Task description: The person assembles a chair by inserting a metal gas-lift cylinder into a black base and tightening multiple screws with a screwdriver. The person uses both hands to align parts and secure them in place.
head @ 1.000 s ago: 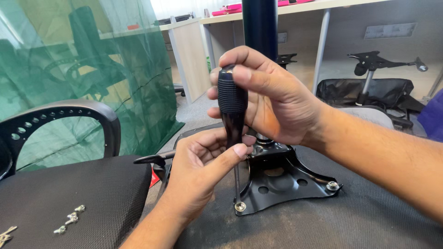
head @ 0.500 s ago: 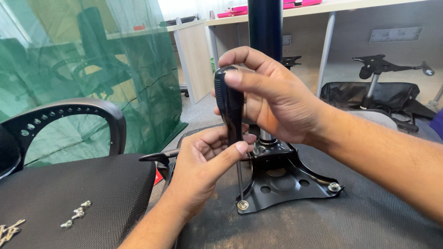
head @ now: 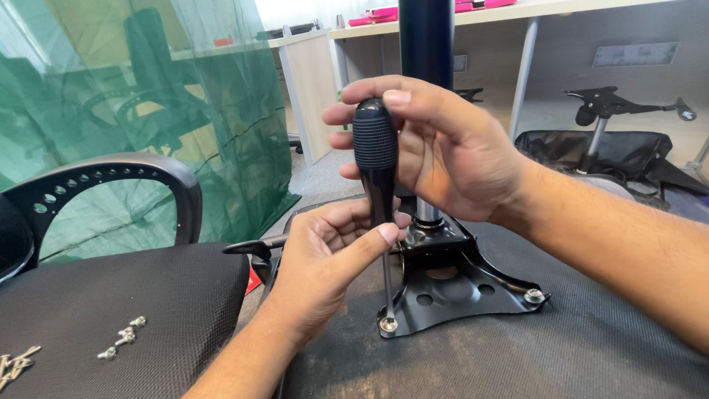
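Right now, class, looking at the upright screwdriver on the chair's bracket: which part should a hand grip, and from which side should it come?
Grip the ribbed black handle of the screwdriver, coming from the right, as the right hand does. It stands upright, so fingers wrap around it. The left hand steadies the thin shaft lower down, tip on the screw in the bracket.

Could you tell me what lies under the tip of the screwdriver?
A silver screw in the black metal plate's near corner, on the dark seat underside. The screw's thread is hidden.
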